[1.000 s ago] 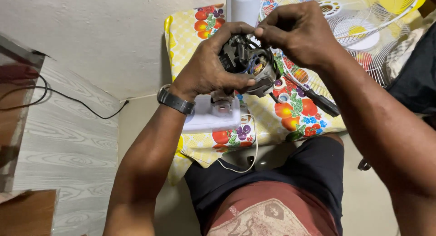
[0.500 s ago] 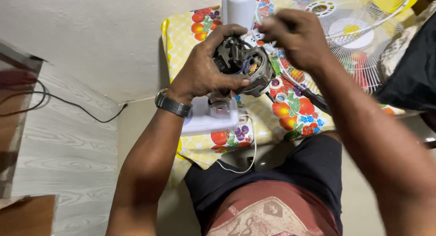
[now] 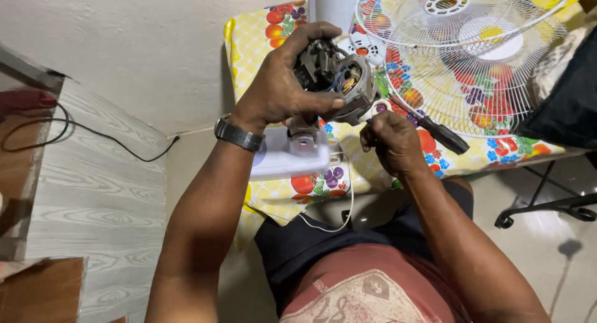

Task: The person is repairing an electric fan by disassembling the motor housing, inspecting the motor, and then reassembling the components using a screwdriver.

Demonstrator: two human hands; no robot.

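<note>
- Above the fruit-print tablecloth (image 3: pixel 261 43), left hand (image 3: pixel 280 90) curls tightly around the fan motor (image 3: pixel 336 77), wrist bent.
- At the motor's five o'clock, right hand (image 3: pixel 392 143) fisted on a screwdriver (image 3: pixel 435 130).

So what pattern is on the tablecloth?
Yellow tablecloth printed with colourful fruit, clearest in the head view.

Fan motor (image 3: pixel 336 77): a grey metal housing with exposed copper windings and blue and dark wires, held tilted above the fruit-patterned tablecloth, its open end turned toward the camera. White plastic fan body (image 3: pixel 292 152): lies just below the motor, on the cloth. Screwdriver (image 3: pixel 435 129): black handle, shaft pointing toward the motor's lower edge.
</note>
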